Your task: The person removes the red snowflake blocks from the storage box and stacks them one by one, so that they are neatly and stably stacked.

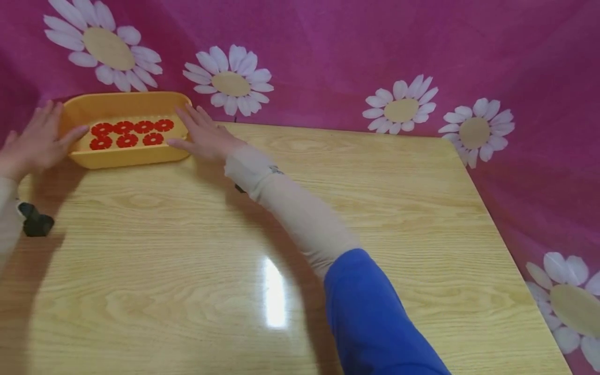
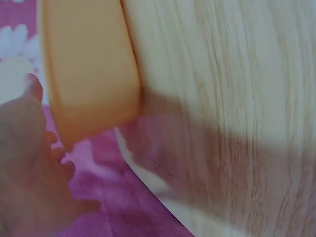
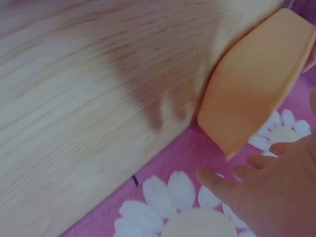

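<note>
An orange-yellow plastic basket stands at the far left of the wooden table, with several red flower-like shapes in two rows on its floor. At its left end is my left hand, thumb pointing over the near rim and the other fingers extended along the outside. My right hand is at the opposite end, fingers spread and fairly straight beside the rim. In the right wrist view, the fingertips stand just off the basket's end wall. The left wrist view shows the left thumb close to the rim.
The wooden table has its back edge right behind the basket. A magenta cloth with large white daisies hangs behind and to the right. Dark wrist-camera mounts, one a black piece, show near the wrists.
</note>
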`<state>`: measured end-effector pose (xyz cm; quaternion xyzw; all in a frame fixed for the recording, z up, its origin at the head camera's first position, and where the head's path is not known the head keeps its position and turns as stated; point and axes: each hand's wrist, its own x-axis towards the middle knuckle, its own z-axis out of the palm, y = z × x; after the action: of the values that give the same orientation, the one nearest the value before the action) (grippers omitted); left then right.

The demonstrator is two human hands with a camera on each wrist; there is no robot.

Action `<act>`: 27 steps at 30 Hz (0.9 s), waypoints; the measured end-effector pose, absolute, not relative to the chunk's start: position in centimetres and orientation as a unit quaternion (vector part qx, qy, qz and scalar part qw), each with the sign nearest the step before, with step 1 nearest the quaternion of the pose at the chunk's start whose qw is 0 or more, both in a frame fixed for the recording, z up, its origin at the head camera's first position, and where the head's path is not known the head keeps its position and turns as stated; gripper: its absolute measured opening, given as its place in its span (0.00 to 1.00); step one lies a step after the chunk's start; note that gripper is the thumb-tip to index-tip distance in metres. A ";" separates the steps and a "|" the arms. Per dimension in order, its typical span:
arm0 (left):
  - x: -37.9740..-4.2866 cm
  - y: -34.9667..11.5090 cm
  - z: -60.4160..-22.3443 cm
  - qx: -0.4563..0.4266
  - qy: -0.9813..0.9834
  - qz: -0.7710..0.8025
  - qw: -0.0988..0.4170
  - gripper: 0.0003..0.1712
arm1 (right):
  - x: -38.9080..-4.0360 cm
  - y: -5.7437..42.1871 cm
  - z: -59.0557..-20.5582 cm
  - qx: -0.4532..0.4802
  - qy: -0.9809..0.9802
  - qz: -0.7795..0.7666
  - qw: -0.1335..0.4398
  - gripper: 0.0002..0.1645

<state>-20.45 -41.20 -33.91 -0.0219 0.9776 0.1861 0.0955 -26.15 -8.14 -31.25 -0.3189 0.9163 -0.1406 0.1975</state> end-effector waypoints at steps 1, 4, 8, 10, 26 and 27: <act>-20.8 -41.3 -34.0 -0.020 0.977 0.189 0.096 0.51 | -26.3 -8.8 -31.2 -0.309 0.920 -0.134 0.198 0.51; -21.5 -41.5 -34.3 -0.014 0.973 0.206 0.104 0.49 | -26.8 -10.3 -31.3 -0.282 0.933 -0.109 0.194 0.50; -21.9 -41.5 -34.5 0.000 0.968 0.225 0.114 0.45 | -27.4 -11.3 -31.8 -0.250 0.949 -0.076 0.176 0.49; -22.0 -41.5 -34.5 0.005 0.968 0.221 0.120 0.43 | -27.6 -11.5 -32.3 -0.242 0.955 -0.058 0.162 0.49; -21.0 -40.3 -34.7 0.037 0.964 0.234 0.117 0.40 | -27.6 -9.9 -34.1 -0.266 0.953 -0.059 0.132 0.51; -20.9 -40.0 -34.8 0.039 0.967 0.227 0.112 0.41 | -27.5 -9.5 -34.1 -0.270 0.952 -0.061 0.131 0.51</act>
<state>-20.88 -40.01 -34.80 0.0388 0.9667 0.2268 0.1117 -27.45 -9.49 -34.07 -0.2702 0.9519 -0.0611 0.1311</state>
